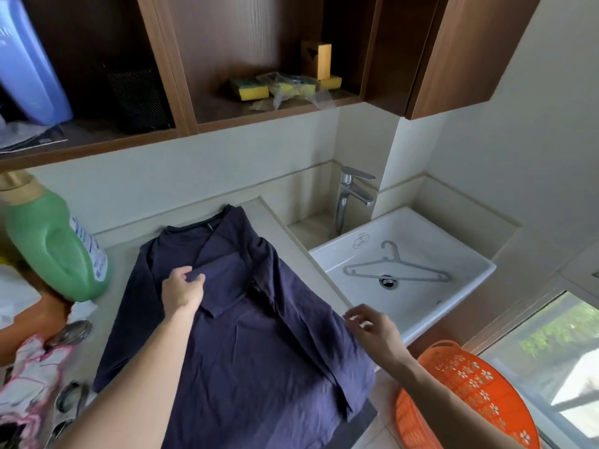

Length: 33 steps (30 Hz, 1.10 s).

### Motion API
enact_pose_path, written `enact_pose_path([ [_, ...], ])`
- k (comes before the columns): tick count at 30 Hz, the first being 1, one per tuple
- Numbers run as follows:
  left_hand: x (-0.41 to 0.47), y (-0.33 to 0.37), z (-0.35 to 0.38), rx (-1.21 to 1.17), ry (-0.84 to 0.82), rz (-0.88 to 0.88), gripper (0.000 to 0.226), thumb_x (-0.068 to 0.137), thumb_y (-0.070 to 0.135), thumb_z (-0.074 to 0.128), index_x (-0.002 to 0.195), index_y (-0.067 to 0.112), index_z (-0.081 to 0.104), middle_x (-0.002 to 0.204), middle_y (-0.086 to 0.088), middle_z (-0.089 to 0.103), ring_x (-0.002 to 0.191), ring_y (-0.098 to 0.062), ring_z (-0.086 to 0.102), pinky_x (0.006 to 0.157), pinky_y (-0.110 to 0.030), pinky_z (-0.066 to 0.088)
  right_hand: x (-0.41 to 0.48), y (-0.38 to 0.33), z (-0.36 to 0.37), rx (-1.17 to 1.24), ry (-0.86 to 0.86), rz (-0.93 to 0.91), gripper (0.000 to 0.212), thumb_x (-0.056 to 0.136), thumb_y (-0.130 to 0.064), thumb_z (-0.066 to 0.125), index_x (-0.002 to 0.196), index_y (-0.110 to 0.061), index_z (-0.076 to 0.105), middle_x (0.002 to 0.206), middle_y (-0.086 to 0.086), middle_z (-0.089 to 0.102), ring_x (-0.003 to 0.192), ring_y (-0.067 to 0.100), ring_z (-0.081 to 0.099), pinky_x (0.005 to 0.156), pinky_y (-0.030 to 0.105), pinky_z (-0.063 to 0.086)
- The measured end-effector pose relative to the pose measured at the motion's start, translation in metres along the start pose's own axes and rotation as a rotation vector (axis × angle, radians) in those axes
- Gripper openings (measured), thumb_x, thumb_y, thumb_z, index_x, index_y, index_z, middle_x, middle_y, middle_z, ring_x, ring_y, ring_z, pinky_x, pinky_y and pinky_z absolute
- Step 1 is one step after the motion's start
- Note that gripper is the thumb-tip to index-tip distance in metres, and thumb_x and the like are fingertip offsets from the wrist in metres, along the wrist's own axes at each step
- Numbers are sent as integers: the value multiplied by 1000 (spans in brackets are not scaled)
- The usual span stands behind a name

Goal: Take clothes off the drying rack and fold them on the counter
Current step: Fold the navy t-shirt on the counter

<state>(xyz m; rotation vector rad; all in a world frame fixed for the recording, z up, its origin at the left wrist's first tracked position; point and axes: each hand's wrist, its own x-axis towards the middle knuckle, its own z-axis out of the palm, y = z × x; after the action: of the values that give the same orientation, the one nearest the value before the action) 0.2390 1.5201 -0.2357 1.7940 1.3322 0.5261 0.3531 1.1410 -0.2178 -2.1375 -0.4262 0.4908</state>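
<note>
On the far left shelf stands a blue detergent bottle (30, 59). Below it, a green detergent bottle (55, 251) leans on the left end of the counter (293, 254). A pink-and-white garment (29, 377) lies bunched at the near left edge.

A navy long-sleeved shirt (259, 351) lies flat across the middle of the counter. Its collar points to the far wall and its sleeves are folded inward across the body. The left hand (183, 288) rests on the upper chest of the shirt, with thumb and fingers pinching a fold of the sleeve cloth. On the shelf above lie yellow sponges (249, 89).

The right hand (372, 328) is at the shirt's right edge, just beside the sink. Its fingers are loosely parted and blurred, and whether they touch the cloth cannot be told.

Right of the shirt, a chrome faucet (351, 196) stands behind a white sink (466, 286), and a grey hanger (395, 268) lies in the basin. An orange laundry basket (470, 393) sits at the near right, below the sink.
</note>
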Motion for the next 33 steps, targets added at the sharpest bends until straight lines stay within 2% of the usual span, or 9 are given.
enact_pose_path([
  [6,45,7,-6,161,-24,-6,36,95,33,61,128,20,59,132,-7,61,120,-33,56,106,-50,41,63,-58,49,15,-190,-140,13,88,-21,62,86,-31,69,83,-7,70,64,8,62,68,34,58],
  [9,71,13,-5,266,-49,49,22,97,24,55,116,22,65,122,-4,67,113,-29,60,101,-44,46,100,-75,69,-16,-226,-185,12,90,-23,63,88,-33,69,84,-12,70,74,-3,62,73,17,49],
  [12,94,17,0,378,-158,40,23,95,25,60,116,18,66,120,-6,68,110,-26,63,97,-38,49,140,-92,88,-38,-231,-195,10,91,-22,64,95,-27,71,99,-7,69,87,6,64,70,5,40],
  [16,101,31,4,562,-357,-30,27,88,45,69,97,21,59,85,-5,72,71,-20,69,67,-29,50,181,-106,111,0,-227,-216,13,89,-14,65,93,-25,69,107,-1,59,85,19,64,77,22,48],
  [18,110,32,7,617,-409,-47,30,89,40,68,79,14,58,78,-7,69,73,-25,69,58,-27,43,204,-111,125,17,-202,-238,16,87,-13,66,95,-27,68,110,-4,55,83,19,63,80,28,51],
  [22,124,44,6,444,-269,-83,22,95,27,59,79,12,53,78,-4,66,57,-21,71,56,-27,43,238,-119,148,-77,-211,-245,31,84,-22,72,114,-24,63,123,-5,48,89,15,63,90,31,51],
  [27,145,51,2,463,29,57,11,99,20,54,106,12,56,104,-10,64,93,-32,61,75,-37,44,247,-113,167,-308,-184,-352,53,86,-38,69,134,-25,48,142,4,38,121,29,48,102,40,42],
  [30,138,30,8,490,-17,47,52,93,22,65,139,11,43,137,-15,40,116,-36,54,94,-43,48,241,-107,178,-432,-79,-476,58,91,-40,62,143,-26,39,156,8,26,134,32,38,105,45,39],
  [33,121,8,16,598,55,155,69,93,36,65,149,12,33,153,-19,28,135,-38,40,105,-50,42,239,-97,189,-502,-127,-537,61,97,-45,48,151,-23,32,161,11,22,145,31,26,115,45,27],
])
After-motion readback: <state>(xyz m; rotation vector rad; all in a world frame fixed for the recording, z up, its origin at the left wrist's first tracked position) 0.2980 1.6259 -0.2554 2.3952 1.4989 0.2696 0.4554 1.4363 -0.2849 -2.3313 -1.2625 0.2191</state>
